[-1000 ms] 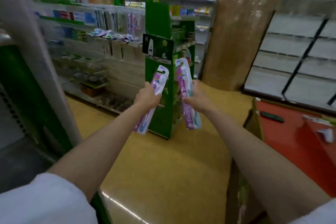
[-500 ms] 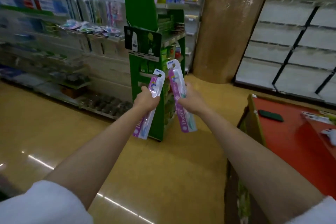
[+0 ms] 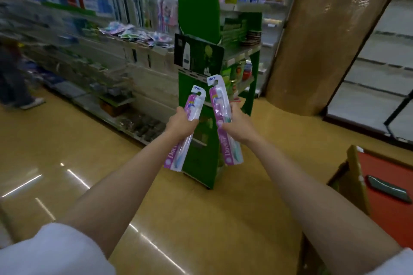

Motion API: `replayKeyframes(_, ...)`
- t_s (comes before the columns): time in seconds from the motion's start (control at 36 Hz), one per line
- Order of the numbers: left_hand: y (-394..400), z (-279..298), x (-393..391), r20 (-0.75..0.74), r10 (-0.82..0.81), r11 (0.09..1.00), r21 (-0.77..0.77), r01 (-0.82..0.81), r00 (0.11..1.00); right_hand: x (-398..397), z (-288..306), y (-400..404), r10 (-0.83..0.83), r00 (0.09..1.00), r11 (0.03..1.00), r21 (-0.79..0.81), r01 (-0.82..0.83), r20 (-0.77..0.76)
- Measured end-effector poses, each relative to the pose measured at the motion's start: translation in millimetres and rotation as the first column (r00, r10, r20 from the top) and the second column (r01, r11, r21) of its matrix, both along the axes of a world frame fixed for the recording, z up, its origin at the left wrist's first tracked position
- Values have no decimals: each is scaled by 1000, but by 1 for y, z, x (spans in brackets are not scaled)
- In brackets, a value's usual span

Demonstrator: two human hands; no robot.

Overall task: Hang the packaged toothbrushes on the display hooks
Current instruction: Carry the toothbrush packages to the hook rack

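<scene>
At frame centre my left hand (image 3: 181,123) and right hand (image 3: 239,126) each clench a toothbrush pack (image 3: 187,128), long axis upright, hanger holes on top. I judge the hooks (image 3: 143,10) sit upper left, well apart, nearer my left hand.

Two packaged toothbrushes, left pack (image 3: 183,131) and right pack (image 3: 224,123), one gripped mid-length within each hand's fingers; one phone (image 3: 389,188).
</scene>
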State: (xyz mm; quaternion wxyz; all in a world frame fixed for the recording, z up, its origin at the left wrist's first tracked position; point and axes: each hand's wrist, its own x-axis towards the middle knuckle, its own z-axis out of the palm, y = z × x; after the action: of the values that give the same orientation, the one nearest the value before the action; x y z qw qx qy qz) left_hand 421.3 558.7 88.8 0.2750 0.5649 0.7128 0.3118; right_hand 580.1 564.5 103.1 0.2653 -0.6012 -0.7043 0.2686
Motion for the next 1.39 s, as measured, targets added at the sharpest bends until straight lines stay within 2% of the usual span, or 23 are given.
replayKeyframes(0.11, 40, 0, -15, 0, 34, 999, 2, -34, 999, -15, 0, 42, 33, 999, 999, 6, -33, 31)
replayKeyframes(0.42, 152, 0, -77, 23, 63, 998, -2, -63, 998, -73, 3, 152, 63, 998, 998, 9, -63, -20)
replayKeyframes(0.58, 203, -5, -112, 78, 112, 994, -2, -112, 991, -108, -5, 205, 85, 996, 996, -35, -84, 14)
replayKeyframes(0.69, 236, -11, -130, 101, 136, 991, -3, -137, 985, -131, -9, 249, 97, 994, 992, -75, -101, -50)
replayKeyframes(0.81, 270, -14, -154, 109, 187, 982, -10, -187, 976, -154, -14, 291, 143, 989, 987, -70, -145, -25)
replayKeyframes(1.11, 360, 8, -222, 123, 289, 956, 19, -293, 949, -222, 12, 403, 264, 962, 964, -18, -266, -72)
replayKeyframes(1.22, 385, 3, -248, 124, 312, 949, -1, -315, 942, -252, 8, 429, 281, 959, 960, -4, -281, -18)
replayKeyframes(1.39, 428, 4, -303, 84, 306, 952, 0, -307, 948, -305, 2, 472, 283, 956, 956, -64, -287, -74)
